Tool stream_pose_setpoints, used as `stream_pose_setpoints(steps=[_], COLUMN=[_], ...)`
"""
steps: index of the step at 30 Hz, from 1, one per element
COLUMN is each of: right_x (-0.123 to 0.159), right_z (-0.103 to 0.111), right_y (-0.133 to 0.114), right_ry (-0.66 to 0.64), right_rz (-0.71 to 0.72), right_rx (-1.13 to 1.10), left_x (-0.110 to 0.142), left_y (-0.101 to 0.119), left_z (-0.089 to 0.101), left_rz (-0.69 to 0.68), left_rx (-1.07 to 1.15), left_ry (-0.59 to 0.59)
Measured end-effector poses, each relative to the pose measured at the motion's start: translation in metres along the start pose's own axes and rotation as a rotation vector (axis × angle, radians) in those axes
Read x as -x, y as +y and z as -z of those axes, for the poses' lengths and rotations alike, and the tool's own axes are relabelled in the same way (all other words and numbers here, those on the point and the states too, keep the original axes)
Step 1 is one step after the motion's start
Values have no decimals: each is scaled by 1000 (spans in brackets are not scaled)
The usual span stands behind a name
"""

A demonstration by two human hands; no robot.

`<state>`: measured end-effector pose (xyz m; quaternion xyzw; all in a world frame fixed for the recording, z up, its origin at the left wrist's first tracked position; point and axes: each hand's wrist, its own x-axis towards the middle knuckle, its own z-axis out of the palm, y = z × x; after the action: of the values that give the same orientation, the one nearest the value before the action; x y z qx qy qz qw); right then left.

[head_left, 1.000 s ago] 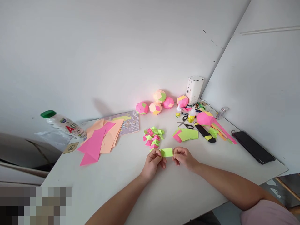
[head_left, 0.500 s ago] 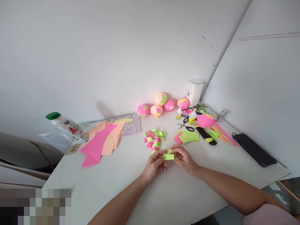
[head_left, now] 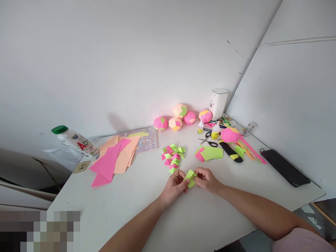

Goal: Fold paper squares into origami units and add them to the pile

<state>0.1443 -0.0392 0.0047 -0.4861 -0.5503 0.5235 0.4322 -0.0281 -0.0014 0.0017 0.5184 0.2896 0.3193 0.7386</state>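
Note:
A small piece of lime-green paper [head_left: 190, 177] with crease lines is held between both hands, turned so that its corners point up and down. My left hand [head_left: 175, 183] pinches its left side, thumb on the front. On its right side, my right hand [head_left: 207, 180] grips it with thumb and bent fingers. Just beyond my left hand lies a pile of small folded pink and green paper pieces [head_left: 173, 157]. Flat green paper pieces [head_left: 212, 153] lie behind my right hand, over some pink ones.
Scissors [head_left: 208, 140], a glue bottle [head_left: 215, 131] and a yellow-black cutter [head_left: 231, 151] lie or stand at right. Several paper balls [head_left: 175, 123] sit by the wall. A black phone-like case [head_left: 285, 167] lies far right. Large pink sheets [head_left: 111, 162] and a leaning white bottle [head_left: 76, 141] are at left.
The green paper has turned from lying level, with a fold across it, to a diamond position facing me. Both hands have shifted their grip and moved slightly nearer to me.

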Motion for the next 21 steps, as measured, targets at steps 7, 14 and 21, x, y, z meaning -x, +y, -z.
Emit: stream_pose_setpoints(steps=[7,14,21], right_x=[1,-1,1], right_z=[0,1,0], right_y=[-2,-2,-4], right_ry=[-43,-72,-55], right_rz=[-52,-23,27], right_rx=[-51,60,88], left_x=[0,4,3], left_y=[4,5,4], left_z=[-3,-1,1], left_rz=[22,-37,20], left_rx=[-2,-60,5], left_ry=[5,-70,-86])
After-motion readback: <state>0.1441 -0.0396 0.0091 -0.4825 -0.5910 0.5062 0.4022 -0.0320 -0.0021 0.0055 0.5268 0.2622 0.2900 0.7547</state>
